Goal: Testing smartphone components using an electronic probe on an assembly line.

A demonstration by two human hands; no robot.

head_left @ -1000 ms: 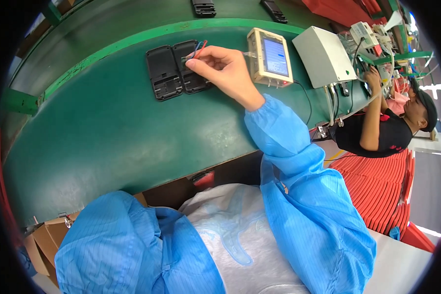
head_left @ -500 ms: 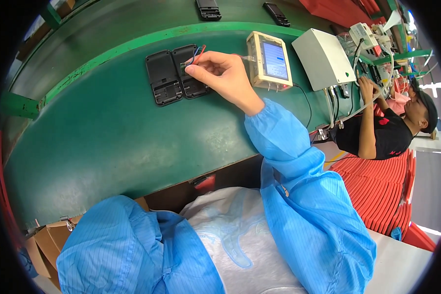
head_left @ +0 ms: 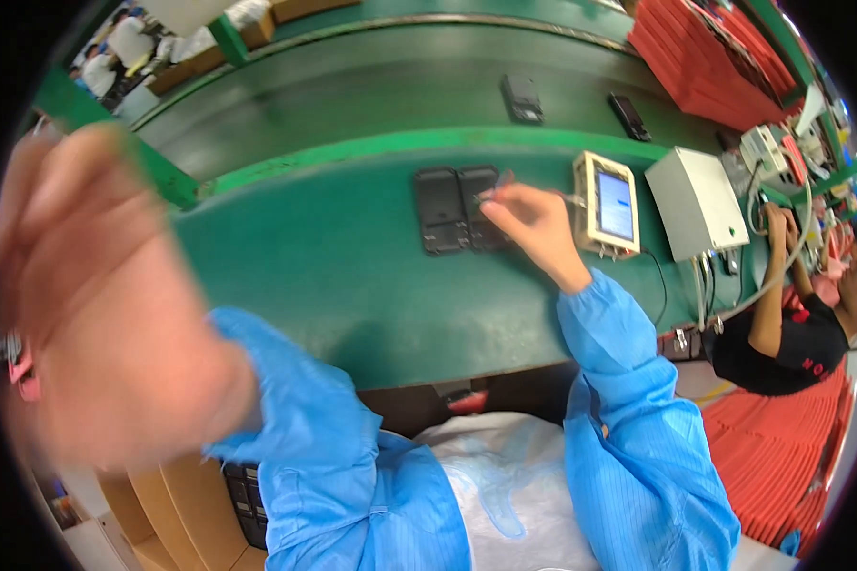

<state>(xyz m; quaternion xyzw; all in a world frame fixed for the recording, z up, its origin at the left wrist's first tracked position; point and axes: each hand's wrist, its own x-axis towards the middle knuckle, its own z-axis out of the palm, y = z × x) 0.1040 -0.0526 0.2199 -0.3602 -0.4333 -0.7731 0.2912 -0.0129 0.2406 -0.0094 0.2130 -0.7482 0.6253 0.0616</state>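
Two black plastic device housings [head_left: 439,202] lie side by side on the green workbench [head_left: 286,276]. Over the right-hand housing, my right hand [head_left: 535,221] is closed in a pinch. A small green part with thin coloured wires [head_left: 483,198] is between thumb and forefinger, partly hidden and blurred. My left hand [head_left: 129,305] is raised large and close at the left, away from the bench. Motion smears its fingers, and nothing can be made out in it. Just right of my right hand stands a cream tester with a lit screen [head_left: 614,204].
A white box [head_left: 700,205] with cables stands beyond the tester. Two black handsets [head_left: 522,99] lie on the far strip behind a green rail [head_left: 371,147]. Red trays [head_left: 700,62] are stacked far right. A co-worker's arm [head_left: 776,285] reaches in. A cardboard box [head_left: 186,514] sits low left.
My left hand has come up into view, large and blurred. The view has shifted, so the bench things appear farther right and lower. My right hand stays pinched over the right housing.
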